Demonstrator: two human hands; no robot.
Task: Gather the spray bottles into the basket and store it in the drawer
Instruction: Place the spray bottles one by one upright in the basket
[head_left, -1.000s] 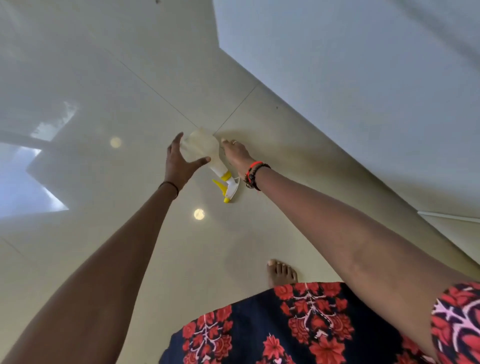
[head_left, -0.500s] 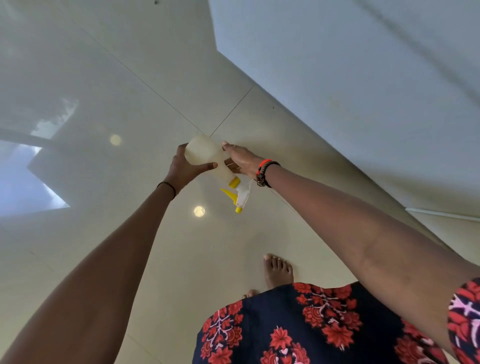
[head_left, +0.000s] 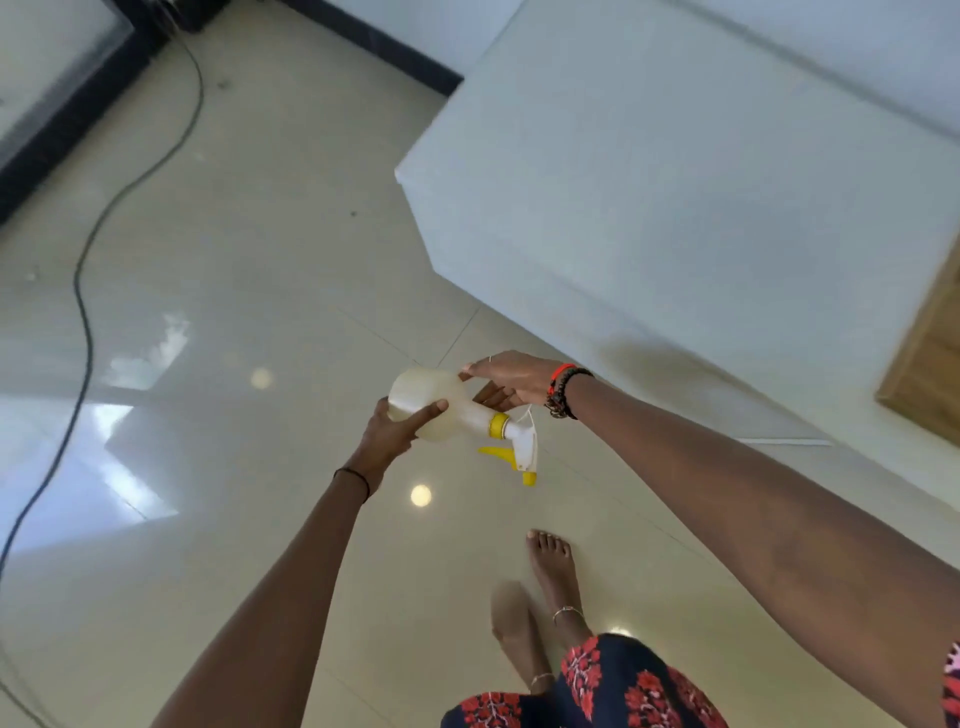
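A translucent white plastic spray bottle (head_left: 448, 410) with yellow collar and trigger lies sideways in the air above glossy cream floor tiles (head_left: 249, 291) (nozzle toward the person). The left hand (head_left: 390, 435) grips its base; the right hand (head_left: 511, 382) clasps its shoulder.

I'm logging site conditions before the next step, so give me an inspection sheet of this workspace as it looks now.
Surface: glossy cream tiled floor, with light reflections.
Job's things: one translucent spray bottle with yellow trigger, held off the floor, nozzle toward the person; basket and drawer not in view.
Clutter: nothing seen.
Grippers: left hand wraps the bottle's base; right hand touches its shoulder.
Cables: a black cable runs loose across the floor on the left.
Surroundings: white block to the right, wooden panel at its edge, dark skirting at the back; bare feet below.
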